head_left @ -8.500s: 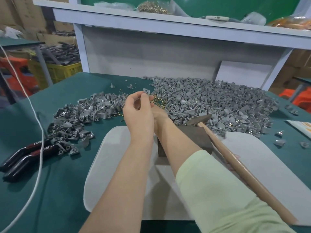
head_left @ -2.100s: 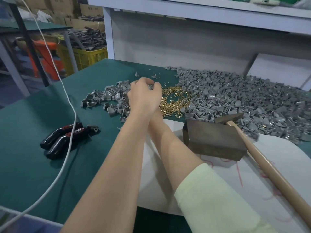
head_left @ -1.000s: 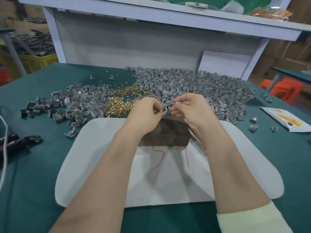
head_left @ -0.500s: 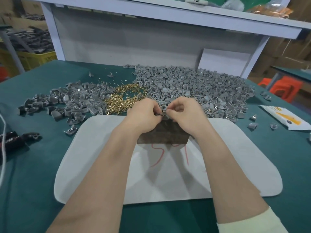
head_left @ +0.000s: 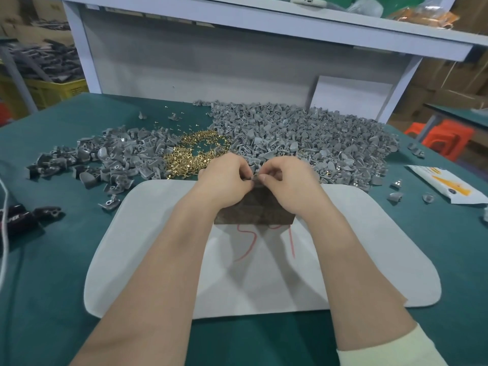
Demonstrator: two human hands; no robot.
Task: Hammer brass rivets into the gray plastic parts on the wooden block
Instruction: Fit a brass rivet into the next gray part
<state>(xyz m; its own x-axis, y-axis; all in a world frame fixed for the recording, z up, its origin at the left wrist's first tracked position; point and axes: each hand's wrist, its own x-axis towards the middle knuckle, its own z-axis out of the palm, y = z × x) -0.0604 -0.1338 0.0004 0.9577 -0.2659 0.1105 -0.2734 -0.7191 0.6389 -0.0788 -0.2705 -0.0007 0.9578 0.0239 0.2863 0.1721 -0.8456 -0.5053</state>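
Observation:
My left hand (head_left: 227, 180) and my right hand (head_left: 287, 180) meet fingertip to fingertip above the dark wooden block (head_left: 253, 212), pinching a small gray plastic part (head_left: 255, 178) between them. Whether a rivet sits in it is hidden by my fingers. The block rests on a white mat (head_left: 369, 247). A heap of brass rivets (head_left: 192, 154) lies just behind my left hand. A large pile of gray plastic parts (head_left: 317, 138) spreads behind the block to the right, and a smaller pile of gray parts (head_left: 113, 159) lies to the left. No hammer shows.
The green table top (head_left: 39, 273) carries a black-and-red tool (head_left: 23, 215) and a white cable (head_left: 4, 249) at the left edge. A white-and-orange packet (head_left: 446, 186) and a few loose gray parts lie at the right. A white shelf frame (head_left: 237, 35) stands behind.
Over the last second my two hands have closed in on each other over the block and stay pinched on the small part. Earlier, the hammer lay to the right of the block.

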